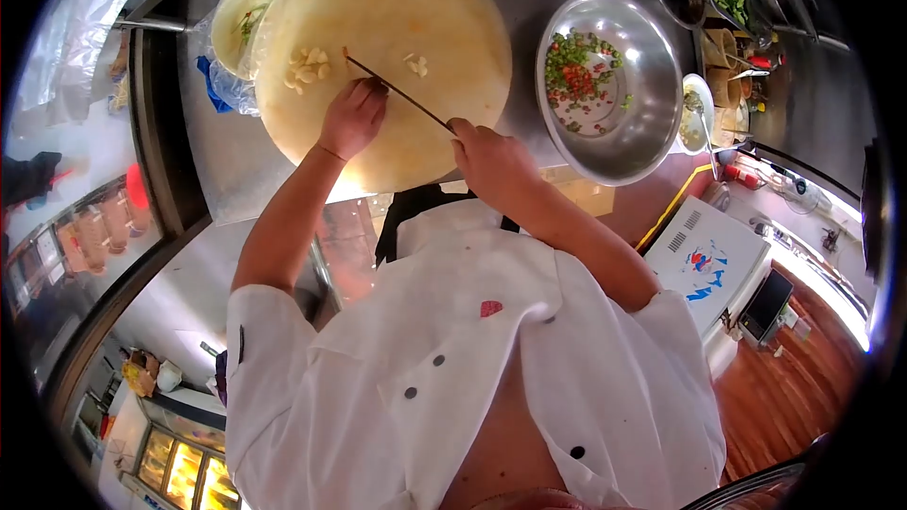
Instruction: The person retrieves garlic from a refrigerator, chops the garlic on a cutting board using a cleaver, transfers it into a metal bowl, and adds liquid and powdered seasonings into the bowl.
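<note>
A large round cutting board [453, 14] lies on the metal counter. My right hand [493, 159] is wrapped round the handle of a knife [406, 94], whose blade slants across the board and is seen nearly edge-on. Beside the blade, my left hand [354, 120] rests on the board with its fingers curled together; what is under the fingertips is hidden. A small pile of peeled garlic cloves [305, 69] sits to the left of the blade. On its other side lie a few pale cut garlic pieces [416, 64].
A steel bowl [652, 66] with chopped red and green peppers [581, 76] stands right of the board. At the left is a plastic-lined bowl [231, 14] and a blue bag [213, 85]. A smaller white bowl with a spoon [696, 109] sits farther right.
</note>
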Action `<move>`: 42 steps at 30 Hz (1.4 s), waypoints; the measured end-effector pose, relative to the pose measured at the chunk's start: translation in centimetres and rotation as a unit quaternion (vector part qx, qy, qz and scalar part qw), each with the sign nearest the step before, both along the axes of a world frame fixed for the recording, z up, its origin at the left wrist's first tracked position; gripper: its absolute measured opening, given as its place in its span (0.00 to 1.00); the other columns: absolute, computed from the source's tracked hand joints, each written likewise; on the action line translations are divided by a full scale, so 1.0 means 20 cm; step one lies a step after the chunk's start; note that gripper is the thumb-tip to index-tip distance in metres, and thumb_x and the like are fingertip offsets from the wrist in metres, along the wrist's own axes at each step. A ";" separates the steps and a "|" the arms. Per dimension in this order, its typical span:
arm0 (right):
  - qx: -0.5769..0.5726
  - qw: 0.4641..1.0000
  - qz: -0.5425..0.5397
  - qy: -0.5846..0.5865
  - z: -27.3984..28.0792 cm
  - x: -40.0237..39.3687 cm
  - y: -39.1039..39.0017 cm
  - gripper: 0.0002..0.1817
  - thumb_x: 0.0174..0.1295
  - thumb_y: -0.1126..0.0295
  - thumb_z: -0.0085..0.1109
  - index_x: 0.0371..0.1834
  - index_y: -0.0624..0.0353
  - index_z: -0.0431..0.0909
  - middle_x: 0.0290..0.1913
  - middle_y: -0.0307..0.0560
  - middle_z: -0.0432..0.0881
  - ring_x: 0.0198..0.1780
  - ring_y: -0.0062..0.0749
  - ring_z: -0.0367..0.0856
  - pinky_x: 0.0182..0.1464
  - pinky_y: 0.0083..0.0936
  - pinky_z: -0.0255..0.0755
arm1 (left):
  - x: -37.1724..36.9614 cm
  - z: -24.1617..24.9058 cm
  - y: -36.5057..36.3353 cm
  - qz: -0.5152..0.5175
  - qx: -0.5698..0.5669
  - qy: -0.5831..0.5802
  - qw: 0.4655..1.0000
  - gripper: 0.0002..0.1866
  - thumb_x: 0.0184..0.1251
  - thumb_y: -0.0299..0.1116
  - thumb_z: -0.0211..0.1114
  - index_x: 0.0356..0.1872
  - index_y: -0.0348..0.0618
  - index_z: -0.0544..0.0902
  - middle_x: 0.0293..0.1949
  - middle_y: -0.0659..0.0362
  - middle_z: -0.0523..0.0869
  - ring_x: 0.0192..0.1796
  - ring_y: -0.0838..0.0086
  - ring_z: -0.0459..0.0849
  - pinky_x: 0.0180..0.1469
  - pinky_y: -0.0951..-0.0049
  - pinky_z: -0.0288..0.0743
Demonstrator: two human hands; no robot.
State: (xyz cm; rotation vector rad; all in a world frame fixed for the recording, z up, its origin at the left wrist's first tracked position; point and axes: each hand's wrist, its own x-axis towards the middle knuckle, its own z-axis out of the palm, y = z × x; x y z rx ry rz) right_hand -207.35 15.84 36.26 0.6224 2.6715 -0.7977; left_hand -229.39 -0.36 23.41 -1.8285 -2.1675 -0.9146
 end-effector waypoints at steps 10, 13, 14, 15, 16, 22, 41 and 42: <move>-0.037 0.999 -0.005 0.022 -0.09 -0.10 -0.01 0.11 0.79 0.63 0.51 0.54 0.58 0.74 0.38 0.62 0.87 0.39 0.63 0.89 0.42 0.56 0.83 | 0.00 0.00 -0.01 0.000 -0.004 -0.028 1.000 0.13 0.62 0.22 0.70 0.49 0.38 0.86 0.49 0.54 0.87 0.50 0.56 0.86 0.53 0.62 0.85; -0.029 0.999 -0.015 0.014 -0.06 -0.08 -0.02 0.11 0.79 0.63 0.51 0.53 0.58 0.73 0.37 0.62 0.87 0.40 0.63 0.89 0.42 0.56 0.83 | 0.01 -0.02 -0.01 0.013 0.007 -0.022 1.000 0.13 0.62 0.22 0.70 0.49 0.38 0.87 0.49 0.54 0.87 0.50 0.56 0.86 0.52 0.61 0.86; -0.029 0.999 -0.017 -0.001 -0.12 -0.09 -0.03 0.11 0.79 0.63 0.51 0.53 0.58 0.73 0.37 0.62 0.87 0.40 0.63 0.89 0.42 0.56 0.83 | 0.02 -0.02 -0.01 0.015 0.001 -0.026 1.000 0.13 0.62 0.22 0.70 0.49 0.38 0.87 0.49 0.54 0.87 0.51 0.56 0.86 0.52 0.62 0.86; -0.029 0.999 -0.020 -0.014 -0.15 -0.10 -0.03 0.11 0.79 0.63 0.51 0.52 0.58 0.73 0.37 0.62 0.87 0.40 0.63 0.89 0.42 0.56 0.83 | 0.01 -0.02 -0.01 0.017 -0.004 -0.028 0.999 0.13 0.62 0.22 0.70 0.49 0.38 0.87 0.49 0.54 0.87 0.51 0.56 0.86 0.52 0.62 0.86; -0.022 1.000 -0.010 -0.014 -0.17 -0.11 -0.03 0.11 0.79 0.62 0.51 0.53 0.57 0.73 0.38 0.61 0.87 0.39 0.63 0.89 0.42 0.56 0.83 | 0.01 -0.01 -0.01 0.019 -0.009 -0.029 0.999 0.13 0.62 0.22 0.70 0.49 0.38 0.87 0.49 0.54 0.87 0.51 0.56 0.86 0.51 0.62 0.86; -0.025 1.000 -0.008 -0.014 -0.08 -0.10 -0.03 0.12 0.80 0.62 0.50 0.56 0.57 0.72 0.39 0.60 0.87 0.40 0.63 0.89 0.43 0.56 0.83 | 0.00 -0.05 -0.01 0.003 0.016 0.007 1.000 0.13 0.64 0.22 0.70 0.49 0.39 0.87 0.48 0.54 0.87 0.49 0.57 0.87 0.49 0.61 0.86; -0.030 0.999 -0.015 0.014 -0.10 -0.10 -0.05 0.12 0.79 0.63 0.52 0.52 0.61 0.74 0.34 0.60 0.87 0.38 0.63 0.87 0.43 0.55 0.81 | 0.01 -0.07 -0.02 0.026 0.014 -0.017 0.999 0.11 0.64 0.23 0.70 0.47 0.40 0.88 0.48 0.54 0.88 0.49 0.57 0.88 0.48 0.61 0.87; -0.031 0.999 -0.018 0.015 -0.10 -0.10 -0.06 0.12 0.78 0.63 0.52 0.52 0.61 0.74 0.34 0.60 0.87 0.38 0.63 0.87 0.43 0.55 0.81 | 0.02 -0.06 -0.02 0.026 0.016 -0.022 0.999 0.11 0.64 0.23 0.70 0.47 0.40 0.88 0.47 0.54 0.88 0.49 0.57 0.88 0.49 0.61 0.87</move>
